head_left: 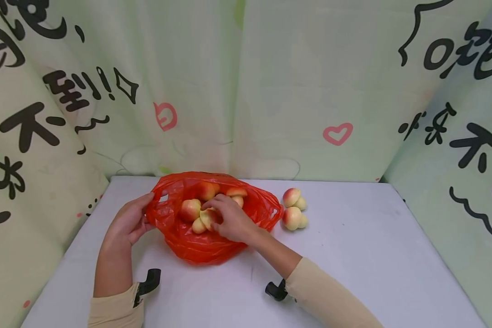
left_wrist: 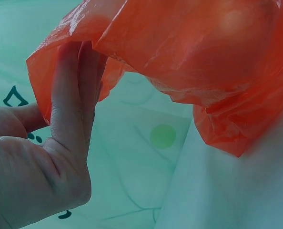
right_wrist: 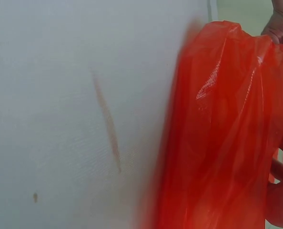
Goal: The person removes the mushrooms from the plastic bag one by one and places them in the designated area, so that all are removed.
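Observation:
A red plastic bag [head_left: 188, 253] lies open on the white table with several toy mushrooms inside, their caps yellow shading to red. My left hand [head_left: 129, 218] grips the bag's left rim; in the left wrist view the fingers [left_wrist: 67, 100] are behind the film and the thumb is outside it. Reaching in from the right, my right hand [head_left: 231, 218] curls its fingers round a pale yellow mushroom [head_left: 207, 218] near the middle of the bag. Close to it sit a redder mushroom [head_left: 190, 209] and a mushroom with its stem showing [head_left: 237, 195].
Two more toy mushrooms [head_left: 294, 218] lie on the table [head_left: 352, 255] just right of the bag. A pale green curtain [head_left: 279, 91] with black writing surrounds the table at the back and sides. Black camera mounts [head_left: 275, 290] stick out from both sleeves.

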`<state>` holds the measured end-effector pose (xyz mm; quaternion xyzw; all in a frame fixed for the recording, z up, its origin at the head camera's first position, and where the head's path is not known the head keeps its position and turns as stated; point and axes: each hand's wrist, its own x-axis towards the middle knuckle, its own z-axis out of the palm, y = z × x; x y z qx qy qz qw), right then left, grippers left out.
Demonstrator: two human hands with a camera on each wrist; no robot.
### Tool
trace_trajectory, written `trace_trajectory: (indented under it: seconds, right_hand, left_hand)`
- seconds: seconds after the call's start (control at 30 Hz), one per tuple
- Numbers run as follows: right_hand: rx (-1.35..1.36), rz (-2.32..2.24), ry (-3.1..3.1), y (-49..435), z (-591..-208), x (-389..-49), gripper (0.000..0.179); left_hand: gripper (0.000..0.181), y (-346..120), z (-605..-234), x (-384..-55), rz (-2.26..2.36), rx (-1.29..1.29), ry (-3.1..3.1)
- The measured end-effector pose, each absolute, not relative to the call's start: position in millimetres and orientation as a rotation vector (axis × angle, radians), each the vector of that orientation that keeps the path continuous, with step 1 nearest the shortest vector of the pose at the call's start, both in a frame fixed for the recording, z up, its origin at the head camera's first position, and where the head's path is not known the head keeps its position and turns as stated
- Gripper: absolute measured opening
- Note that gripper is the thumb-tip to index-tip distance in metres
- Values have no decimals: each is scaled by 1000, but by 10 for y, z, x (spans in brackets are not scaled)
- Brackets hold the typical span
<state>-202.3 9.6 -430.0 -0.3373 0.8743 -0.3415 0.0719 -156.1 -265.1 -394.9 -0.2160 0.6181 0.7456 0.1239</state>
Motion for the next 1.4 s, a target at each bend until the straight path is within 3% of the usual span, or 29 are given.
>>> trace_trajectory:
  seconds: [0.5,1.4]
  right_hand:
    - [-1280,-649,2714,-43,-4342,-2040,45]
    - [-1427,-428,2718,-87,-4432,-2012,50]
  left_hand:
    - [66,-2644,-3950,-1562,2185,-602,1797]
    - [68,-2628,-3958,-1557,2168,-590,1831]
